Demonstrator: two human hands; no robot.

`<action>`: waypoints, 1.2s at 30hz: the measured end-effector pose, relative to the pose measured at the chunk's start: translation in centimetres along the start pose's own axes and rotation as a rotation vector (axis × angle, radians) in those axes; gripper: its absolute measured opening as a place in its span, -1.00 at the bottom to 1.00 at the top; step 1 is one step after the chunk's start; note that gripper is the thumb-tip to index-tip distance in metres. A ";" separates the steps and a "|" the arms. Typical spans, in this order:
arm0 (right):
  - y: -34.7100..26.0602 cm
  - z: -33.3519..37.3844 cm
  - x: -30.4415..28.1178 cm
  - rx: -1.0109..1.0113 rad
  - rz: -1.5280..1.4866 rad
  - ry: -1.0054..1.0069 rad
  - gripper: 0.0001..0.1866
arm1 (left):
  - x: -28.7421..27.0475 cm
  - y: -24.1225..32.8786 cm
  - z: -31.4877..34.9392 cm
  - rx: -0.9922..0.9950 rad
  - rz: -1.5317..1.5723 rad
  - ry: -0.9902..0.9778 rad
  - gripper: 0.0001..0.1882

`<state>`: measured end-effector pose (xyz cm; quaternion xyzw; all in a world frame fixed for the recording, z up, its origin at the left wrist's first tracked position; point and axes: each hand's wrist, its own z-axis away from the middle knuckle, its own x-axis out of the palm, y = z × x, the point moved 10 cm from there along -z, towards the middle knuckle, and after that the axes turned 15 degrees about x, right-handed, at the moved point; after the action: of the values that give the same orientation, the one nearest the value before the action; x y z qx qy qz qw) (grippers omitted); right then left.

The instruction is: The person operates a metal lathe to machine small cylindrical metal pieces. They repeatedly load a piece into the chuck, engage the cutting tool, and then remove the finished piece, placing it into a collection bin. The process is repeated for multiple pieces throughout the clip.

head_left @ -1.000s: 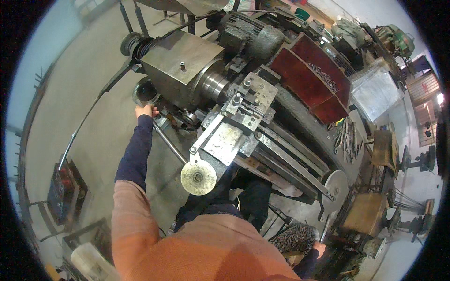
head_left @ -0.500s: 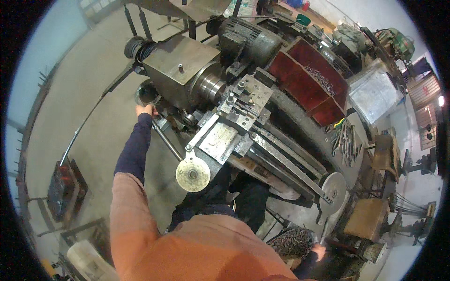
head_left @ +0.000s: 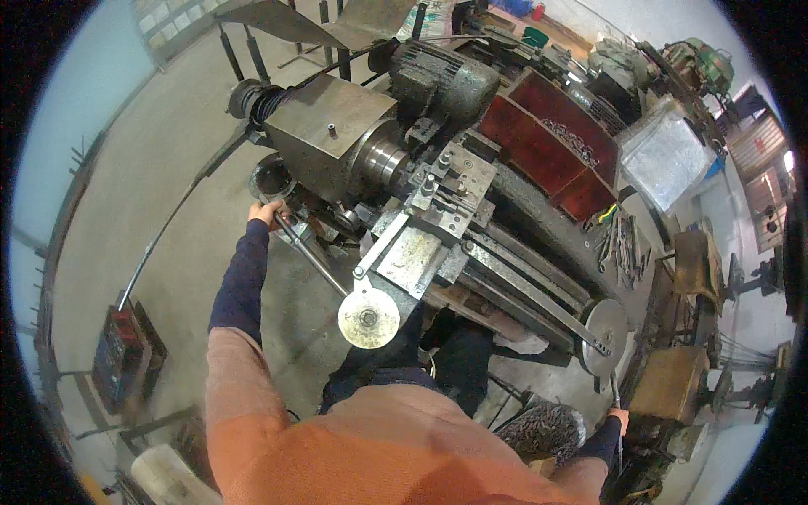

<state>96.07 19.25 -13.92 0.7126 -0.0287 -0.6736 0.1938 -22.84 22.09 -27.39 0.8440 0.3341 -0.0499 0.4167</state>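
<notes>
A lathe-like metal machine with a steel headstock (head_left: 337,114) and a chuck (head_left: 385,160) stands before me. My left hand (head_left: 268,212) is closed around the upper end of a steel rod (head_left: 318,263), beside a dark round container (head_left: 272,177). The rod slants down towards a pale metal disc (head_left: 368,320) at the near side of the tool slide (head_left: 412,257). At lower right, my right hand (head_left: 620,419) is wrapped round a lever handle (head_left: 615,389) below a grey wheel (head_left: 604,337). A flat linkage bar (head_left: 534,290) reaches that wheel.
Behind the slide sits a red divided tray (head_left: 551,139) holding small metal parts. Several wrenches (head_left: 621,244) lie right of it. An electric motor (head_left: 446,80) is at the back. Dark metal shavings (head_left: 543,433) are heaped near my right arm. A dark red box (head_left: 126,358) stands at left.
My right hand has moved right and upward, and the lever has swung right with it. My left hand stays on the rod. The whole view has shifted slightly.
</notes>
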 end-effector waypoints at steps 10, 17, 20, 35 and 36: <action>4.3 3.1 -0.2 -0.056 -0.043 -0.016 -0.58 | -6.9 1.3 7.6 -0.767 0.125 0.533 -0.69; 5.4 4.7 2.9 0.031 -0.028 -0.040 -0.58 | -12.2 18.0 18.1 -0.808 -0.069 0.870 -0.72; 6.9 5.9 4.8 0.038 -0.053 -0.052 -0.56 | -11.9 17.4 17.7 -0.798 -0.125 0.896 -0.74; 7.5 9.3 4.1 0.164 -0.056 -0.149 -0.47 | -11.4 16.7 13.2 -0.712 -0.135 0.765 -0.78; 7.2 9.3 3.9 0.137 -0.035 -0.120 -0.51 | -11.6 17.1 13.7 -0.722 -0.148 0.773 -0.79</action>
<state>88.95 9.17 -15.52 0.6828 -0.0736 -0.7150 0.1308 -18.75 -1.38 -20.60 0.5779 0.5178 0.3533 0.5226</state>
